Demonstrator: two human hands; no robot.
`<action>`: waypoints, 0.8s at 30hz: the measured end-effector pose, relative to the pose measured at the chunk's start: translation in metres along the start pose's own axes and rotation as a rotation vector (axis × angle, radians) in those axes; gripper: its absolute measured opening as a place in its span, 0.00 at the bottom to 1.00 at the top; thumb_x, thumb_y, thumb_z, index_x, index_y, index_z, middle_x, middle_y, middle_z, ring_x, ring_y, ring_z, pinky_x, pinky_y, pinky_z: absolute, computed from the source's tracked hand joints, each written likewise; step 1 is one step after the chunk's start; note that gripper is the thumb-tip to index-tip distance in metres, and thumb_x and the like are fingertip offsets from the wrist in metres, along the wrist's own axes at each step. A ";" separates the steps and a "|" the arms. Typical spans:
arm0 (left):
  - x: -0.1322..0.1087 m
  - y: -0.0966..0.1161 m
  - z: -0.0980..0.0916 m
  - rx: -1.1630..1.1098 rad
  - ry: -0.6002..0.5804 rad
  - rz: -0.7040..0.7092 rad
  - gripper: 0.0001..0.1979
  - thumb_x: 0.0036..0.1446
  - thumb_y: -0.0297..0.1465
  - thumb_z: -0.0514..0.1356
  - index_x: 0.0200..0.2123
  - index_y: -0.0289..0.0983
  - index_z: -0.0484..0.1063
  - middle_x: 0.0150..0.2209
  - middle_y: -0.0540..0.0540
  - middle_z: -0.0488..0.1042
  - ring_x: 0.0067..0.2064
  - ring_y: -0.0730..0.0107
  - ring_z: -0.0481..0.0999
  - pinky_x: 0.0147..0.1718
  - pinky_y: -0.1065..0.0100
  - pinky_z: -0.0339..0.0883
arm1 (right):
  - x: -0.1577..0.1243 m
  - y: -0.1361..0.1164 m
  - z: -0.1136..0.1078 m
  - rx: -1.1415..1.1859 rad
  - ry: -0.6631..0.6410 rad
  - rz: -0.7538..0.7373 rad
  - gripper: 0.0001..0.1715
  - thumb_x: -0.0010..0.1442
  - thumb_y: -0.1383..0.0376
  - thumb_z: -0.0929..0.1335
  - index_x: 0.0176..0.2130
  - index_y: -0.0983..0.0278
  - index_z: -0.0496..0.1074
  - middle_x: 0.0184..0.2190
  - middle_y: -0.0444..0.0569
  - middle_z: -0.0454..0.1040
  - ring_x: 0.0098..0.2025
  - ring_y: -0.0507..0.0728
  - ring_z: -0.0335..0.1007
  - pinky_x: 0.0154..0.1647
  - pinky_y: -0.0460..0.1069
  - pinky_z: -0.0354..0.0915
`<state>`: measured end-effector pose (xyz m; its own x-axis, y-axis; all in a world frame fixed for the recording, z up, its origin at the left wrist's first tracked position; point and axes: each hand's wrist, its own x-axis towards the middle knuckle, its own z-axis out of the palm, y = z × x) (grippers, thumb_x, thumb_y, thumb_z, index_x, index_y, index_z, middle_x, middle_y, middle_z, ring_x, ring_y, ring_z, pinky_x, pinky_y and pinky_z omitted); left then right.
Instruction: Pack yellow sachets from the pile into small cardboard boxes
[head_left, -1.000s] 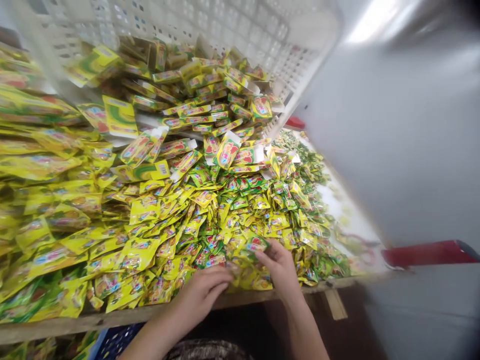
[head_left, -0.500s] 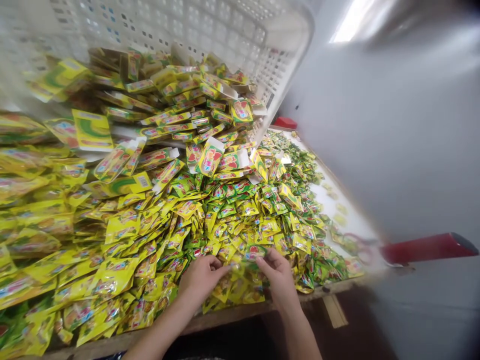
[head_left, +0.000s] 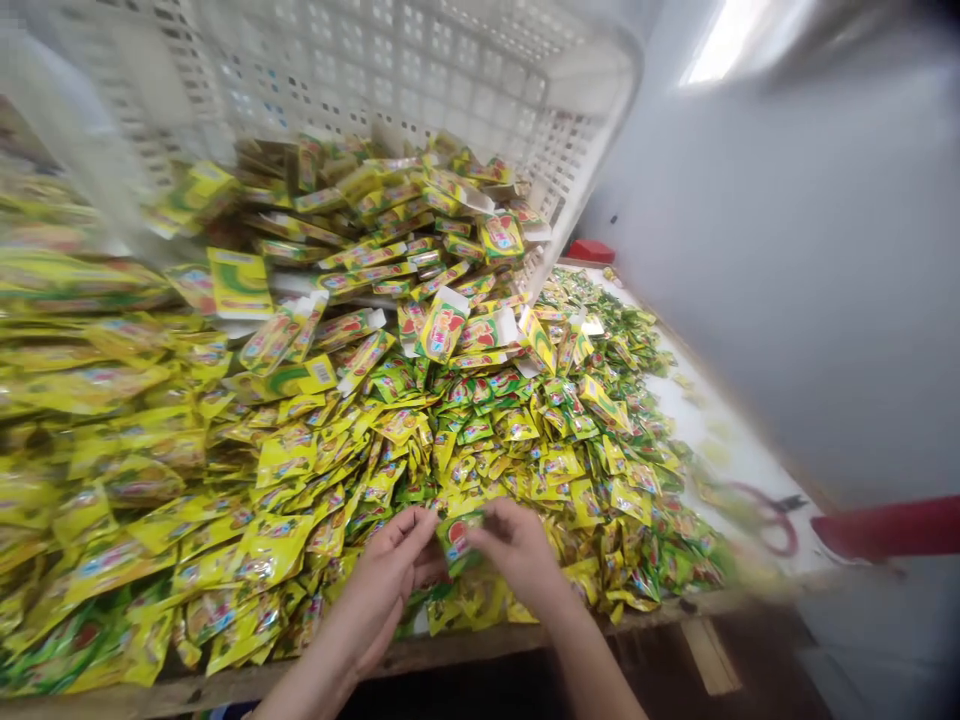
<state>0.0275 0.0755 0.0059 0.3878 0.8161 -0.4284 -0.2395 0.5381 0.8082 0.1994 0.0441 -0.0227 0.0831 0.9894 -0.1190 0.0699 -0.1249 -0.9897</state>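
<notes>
A big heap of small yellow-and-green sachets (head_left: 465, 440) covers a wooden table (head_left: 675, 606). Near the front edge my left hand (head_left: 394, 570) and my right hand (head_left: 514, 550) meet over the heap. Between their fingertips they pinch one green-and-yellow sachet (head_left: 456, 535) with a red mark on it. The left fingers touch its left edge, the right fingers grip its top and right side. More sachets lie under both wrists.
A tipped white plastic crate (head_left: 375, 70) at the back spills flat yellow cartons (head_left: 240, 283) onto the heap. Red-handled scissors (head_left: 757, 500) lie on the white sheet at the right. A red bar (head_left: 885, 525) sticks out from the grey wall at the right.
Both hands drew closer together and shifted slightly left, lifting one sachet out of the heap. The camera view swung a little.
</notes>
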 end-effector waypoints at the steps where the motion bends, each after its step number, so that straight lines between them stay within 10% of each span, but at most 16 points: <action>1: -0.001 -0.002 -0.002 0.028 0.046 0.044 0.11 0.51 0.36 0.68 0.30 0.37 0.69 0.28 0.52 0.73 0.32 0.72 0.72 0.33 0.73 0.66 | 0.001 0.001 0.006 -0.016 0.016 -0.011 0.06 0.53 0.65 0.71 0.32 0.64 0.71 0.24 0.40 0.66 0.28 0.52 0.62 0.30 0.45 0.60; 6: 0.001 -0.013 -0.014 0.173 0.109 0.150 0.10 0.49 0.32 0.68 0.31 0.37 0.70 0.27 0.51 0.78 0.30 0.73 0.74 0.31 0.75 0.64 | -0.001 0.001 0.018 0.047 0.002 -0.025 0.20 0.51 0.61 0.74 0.43 0.63 0.71 0.34 0.47 0.73 0.36 0.56 0.69 0.33 0.47 0.65; 11: 0.006 0.007 -0.026 0.591 0.117 0.321 0.04 0.48 0.31 0.66 0.30 0.38 0.77 0.26 0.51 0.79 0.30 0.67 0.77 0.29 0.72 0.67 | -0.001 0.014 0.029 0.257 -0.071 0.091 0.20 0.46 0.57 0.78 0.34 0.64 0.71 0.26 0.45 0.73 0.28 0.55 0.69 0.26 0.46 0.64; 19: 0.062 0.181 -0.113 0.934 0.838 0.688 0.24 0.52 0.42 0.62 0.49 0.35 0.71 0.49 0.36 0.75 0.50 0.49 0.73 0.50 0.54 0.65 | -0.002 0.029 0.050 0.301 0.000 0.076 0.27 0.43 0.49 0.77 0.37 0.65 0.77 0.32 0.54 0.79 0.37 0.65 0.75 0.38 0.54 0.70; 24: 0.095 0.241 -0.143 1.050 0.772 0.648 0.32 0.44 0.43 0.68 0.49 0.30 0.71 0.43 0.35 0.78 0.43 0.51 0.77 0.43 0.56 0.70 | -0.008 0.020 0.048 0.302 0.009 0.030 0.29 0.42 0.48 0.77 0.38 0.65 0.79 0.30 0.53 0.79 0.37 0.66 0.75 0.38 0.55 0.70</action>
<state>-0.1203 0.3129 0.1019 -0.1799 0.9412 0.2861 0.6963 -0.0835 0.7128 0.1522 0.0371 -0.0449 0.0892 0.9848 -0.1491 -0.2312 -0.1251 -0.9648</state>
